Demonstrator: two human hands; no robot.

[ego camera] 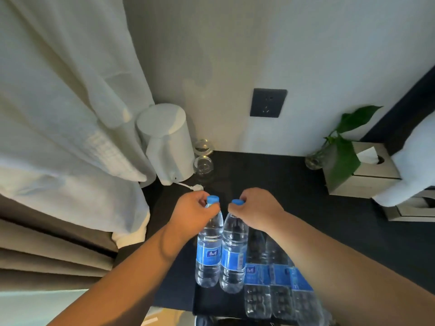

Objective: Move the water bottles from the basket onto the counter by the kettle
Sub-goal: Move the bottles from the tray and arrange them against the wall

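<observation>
A: What can you read on the bottles?

B: Each has a blue band with a small white patch of print, too blurred to read. The caps are blue too.

A: How are your hands set?

B: Your left hand [191,211] comes in from the lower left, its fingers [213,210] closed round the neck of the left bottle [209,248], just under its cap [213,198]. Your right hand [259,209] reaches in from the lower right, wrist bent, fingers pinched tight on the cap of the right bottle [233,252].

A: Where are the two bottles?

B: Upright and touching side by side, above the front part of the dark worktop [294,196]. I cannot tell whether their bases rest on it. More bottles [277,288] show just to their right, partly under your forearm.

A: And the kettle?

B: The white kettle [167,147] stands at the back left by the curtain [58,114], with two glasses [203,164] just beside it.
</observation>
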